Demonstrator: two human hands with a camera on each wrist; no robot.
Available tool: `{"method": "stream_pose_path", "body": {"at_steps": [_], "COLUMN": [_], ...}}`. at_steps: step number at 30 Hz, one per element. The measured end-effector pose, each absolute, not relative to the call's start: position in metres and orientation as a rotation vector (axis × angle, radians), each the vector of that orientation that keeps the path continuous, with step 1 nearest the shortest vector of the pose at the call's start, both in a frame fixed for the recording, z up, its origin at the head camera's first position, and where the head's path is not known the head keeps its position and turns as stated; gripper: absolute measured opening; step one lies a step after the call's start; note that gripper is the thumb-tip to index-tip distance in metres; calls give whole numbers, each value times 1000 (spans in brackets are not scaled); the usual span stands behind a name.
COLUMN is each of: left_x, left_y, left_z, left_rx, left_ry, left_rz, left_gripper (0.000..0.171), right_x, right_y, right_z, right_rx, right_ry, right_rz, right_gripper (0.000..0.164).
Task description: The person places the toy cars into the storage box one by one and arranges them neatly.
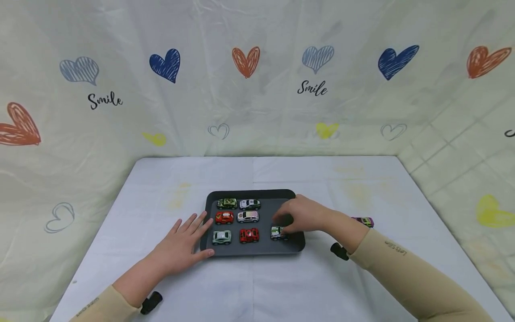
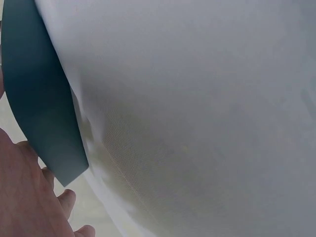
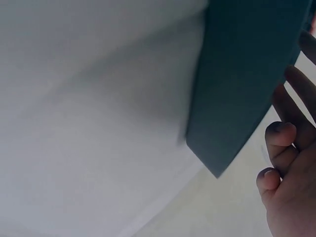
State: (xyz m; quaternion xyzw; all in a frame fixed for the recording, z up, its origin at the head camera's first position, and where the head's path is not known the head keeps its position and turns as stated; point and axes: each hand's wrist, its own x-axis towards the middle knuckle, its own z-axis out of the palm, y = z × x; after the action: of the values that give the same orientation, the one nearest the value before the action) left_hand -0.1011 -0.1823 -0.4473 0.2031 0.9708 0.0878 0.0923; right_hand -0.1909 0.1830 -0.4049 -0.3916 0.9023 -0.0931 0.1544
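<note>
A dark grey tray (image 1: 257, 248) holds several small toy cars. My left hand (image 1: 181, 246) lies spread at the tray's left side, its fingers straight along the rim and the thumb at the front left corner. At the tray's right side, my right hand (image 1: 303, 214) reaches over the rim and pinches a white and green toy car (image 1: 277, 233) with thumb and index finger. In the right wrist view the tray's outer wall (image 3: 247, 89) shows beside curled fingers (image 3: 280, 134); the car is hidden there. The left wrist view shows the tray wall (image 2: 42, 98) beside the left hand.
Two columns of cars fill the tray's left and middle, among them a red car (image 1: 249, 235) and a pale green car (image 1: 221, 237). A purple car (image 1: 365, 221) on the white table (image 1: 257, 286) is partly behind the right forearm. A heart-printed cloth (image 1: 273, 112) hangs behind.
</note>
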Motion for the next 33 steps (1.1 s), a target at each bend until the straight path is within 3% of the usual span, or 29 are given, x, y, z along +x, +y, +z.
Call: {"method": "stream_pose_path", "body": {"at_steps": [12, 33], "left_x": [-100, -102], "left_y": [-185, -185], "left_z": [-446, -451], "left_rx": [609, 589], "left_ry": [2880, 2886], "left_rz": [268, 273], "left_gripper": [84, 86], "right_x": [-194, -171], "right_y": [210, 344], "right_z": [-382, -387], "right_rx": [-1047, -645], "right_ry": [2673, 2793], "right_rz": [-355, -333], "right_gripper": [35, 32]}}
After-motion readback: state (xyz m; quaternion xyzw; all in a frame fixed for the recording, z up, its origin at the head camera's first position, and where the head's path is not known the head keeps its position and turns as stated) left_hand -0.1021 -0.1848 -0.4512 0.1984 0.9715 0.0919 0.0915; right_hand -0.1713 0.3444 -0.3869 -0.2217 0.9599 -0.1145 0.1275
